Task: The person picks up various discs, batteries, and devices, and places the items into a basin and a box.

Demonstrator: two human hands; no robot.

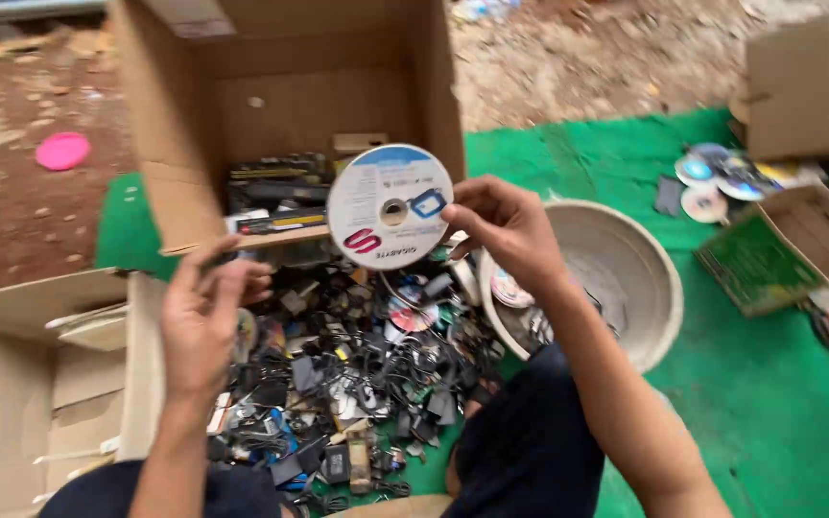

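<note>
The right hand (pixel 503 223) pinches a white disc (pixel 390 206) by its edge, above the scrap pile (pixel 357 374) — sorting is mid-pick. The left hand (pixel 205 312) hovers, fingers curled, seemingly empty. Placing it calls for the beige basin (pixel 659 288) — or elsewhere.

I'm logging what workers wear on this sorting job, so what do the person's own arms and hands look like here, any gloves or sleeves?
Both arms are bare from the elbow down: no sleeves reach the forearms. The left hand and the right hand are ungloved, and no watch, bracelet or ring shows on either. The only clothing in view is dark fabric over the knees at the bottom edge.
</note>
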